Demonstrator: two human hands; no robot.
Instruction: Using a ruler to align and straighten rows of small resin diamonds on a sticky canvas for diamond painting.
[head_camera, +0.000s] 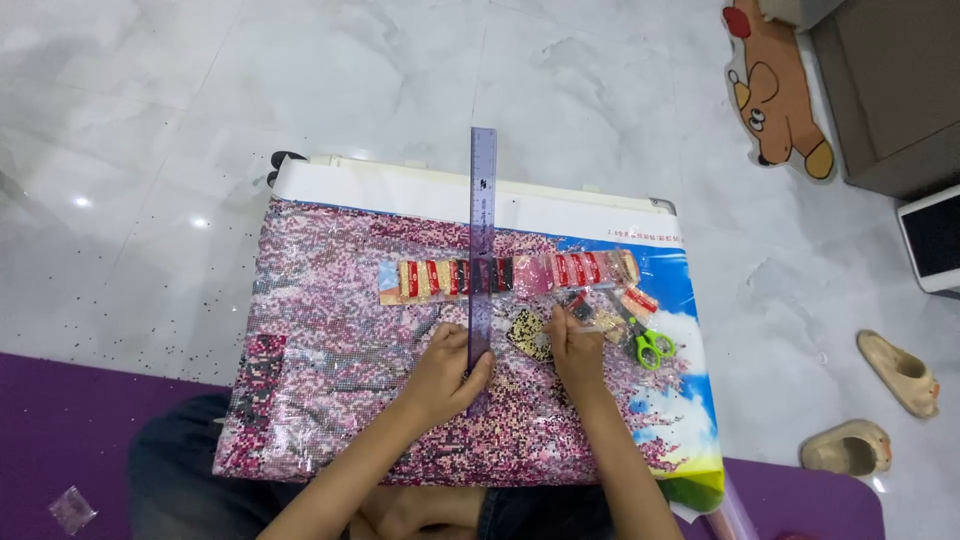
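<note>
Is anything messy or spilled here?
Yes. Tiny dark specks are scattered over the white marble floor left of the sparkly pink canvas; they look like spilled beads. A small clear bag lies alone on the purple mat.

A single head-worn camera looks steeply down from close above, facing forward over the person's lap onto the bead picture (470, 400) and the floor (150, 150) beyond.
</note>
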